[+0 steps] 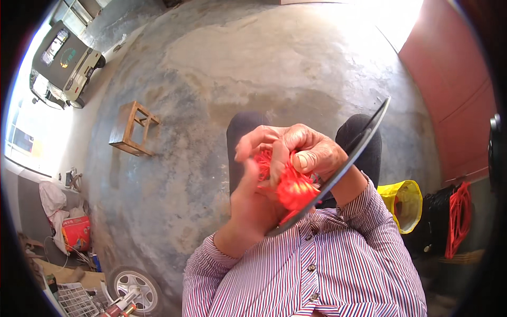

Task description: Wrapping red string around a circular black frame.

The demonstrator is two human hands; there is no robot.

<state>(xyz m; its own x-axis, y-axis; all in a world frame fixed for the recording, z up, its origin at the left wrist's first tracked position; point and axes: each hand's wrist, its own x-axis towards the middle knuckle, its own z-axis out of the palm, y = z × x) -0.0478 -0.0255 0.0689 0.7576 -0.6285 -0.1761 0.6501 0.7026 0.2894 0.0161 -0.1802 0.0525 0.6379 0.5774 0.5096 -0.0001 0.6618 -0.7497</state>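
Red tuft (292, 188) pinched between left hand (253, 198) (below) and right hand (309, 153)

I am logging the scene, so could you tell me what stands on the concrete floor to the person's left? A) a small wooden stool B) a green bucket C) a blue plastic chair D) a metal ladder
A: a small wooden stool stands alone on the bare floor, up and left of the hands holding the red tuft.
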